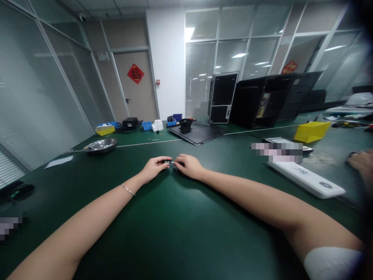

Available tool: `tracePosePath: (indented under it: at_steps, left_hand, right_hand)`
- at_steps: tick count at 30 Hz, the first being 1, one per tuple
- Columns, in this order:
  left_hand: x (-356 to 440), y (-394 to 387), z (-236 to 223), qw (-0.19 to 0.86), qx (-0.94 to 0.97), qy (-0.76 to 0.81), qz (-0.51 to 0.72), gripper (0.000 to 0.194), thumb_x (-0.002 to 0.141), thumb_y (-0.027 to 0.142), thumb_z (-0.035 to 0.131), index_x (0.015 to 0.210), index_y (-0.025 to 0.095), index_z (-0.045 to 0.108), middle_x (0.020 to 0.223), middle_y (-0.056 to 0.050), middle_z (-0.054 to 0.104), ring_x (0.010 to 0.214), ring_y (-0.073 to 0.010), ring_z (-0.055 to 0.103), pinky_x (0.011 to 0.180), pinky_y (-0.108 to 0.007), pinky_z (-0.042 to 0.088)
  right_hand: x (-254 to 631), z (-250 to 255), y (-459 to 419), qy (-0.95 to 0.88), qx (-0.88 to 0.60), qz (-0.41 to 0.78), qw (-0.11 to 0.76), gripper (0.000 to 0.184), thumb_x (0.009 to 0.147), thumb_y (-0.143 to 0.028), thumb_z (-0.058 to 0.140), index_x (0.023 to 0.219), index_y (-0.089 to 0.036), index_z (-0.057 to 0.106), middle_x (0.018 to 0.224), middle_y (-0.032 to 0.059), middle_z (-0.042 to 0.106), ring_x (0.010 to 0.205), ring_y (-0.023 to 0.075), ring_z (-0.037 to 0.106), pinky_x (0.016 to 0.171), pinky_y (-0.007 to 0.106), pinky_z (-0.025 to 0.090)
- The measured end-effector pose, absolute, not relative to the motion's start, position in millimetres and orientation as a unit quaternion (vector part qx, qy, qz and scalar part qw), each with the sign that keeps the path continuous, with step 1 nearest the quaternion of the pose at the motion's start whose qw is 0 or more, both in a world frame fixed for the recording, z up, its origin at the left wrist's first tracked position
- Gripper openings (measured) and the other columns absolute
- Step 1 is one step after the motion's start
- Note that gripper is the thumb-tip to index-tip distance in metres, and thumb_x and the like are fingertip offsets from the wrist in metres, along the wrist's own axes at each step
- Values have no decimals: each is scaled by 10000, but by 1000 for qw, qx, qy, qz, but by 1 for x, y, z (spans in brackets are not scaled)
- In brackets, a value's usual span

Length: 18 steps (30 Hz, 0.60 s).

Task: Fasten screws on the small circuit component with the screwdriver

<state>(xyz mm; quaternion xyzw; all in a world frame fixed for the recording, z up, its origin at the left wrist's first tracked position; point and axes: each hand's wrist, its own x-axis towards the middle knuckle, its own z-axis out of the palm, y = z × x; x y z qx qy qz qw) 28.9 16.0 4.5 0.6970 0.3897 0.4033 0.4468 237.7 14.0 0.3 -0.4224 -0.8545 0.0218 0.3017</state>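
Observation:
Both my arms stretch forward over a dark green table (175, 233). My left hand (154, 168) and my right hand (189, 165) meet at the table's middle, fingers curled in a pinch. Between their fingertips sits a tiny dark part (171, 161) with a thin pale tip, too small to name. Both hands rest on or just above the table top. A thin bracelet circles my left wrist.
A metal bowl (100, 146) lies at the left. A long white device (305, 179) and a yellow bin (311, 131) lie at the right. Black computer cases (256, 100), a flat black panel (198, 133) and blue bins (147, 125) stand at the back. Another person's hand (361, 160) shows at the right edge.

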Motion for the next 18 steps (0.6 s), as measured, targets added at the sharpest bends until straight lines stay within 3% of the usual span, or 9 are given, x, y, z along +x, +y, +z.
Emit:
tracePosePath:
  at_steps: [18]
  left_hand:
    - [24, 19, 5, 519, 646, 383, 408, 436, 678, 388, 817, 1019, 122, 758, 857, -92, 762, 784, -167, 662, 837, -320, 499]
  right_hand:
    - [240, -1, 16, -874, -365, 52, 316, 207, 943, -284, 523, 926, -198, 711, 880, 40, 655, 816, 147, 600, 734, 235, 407]
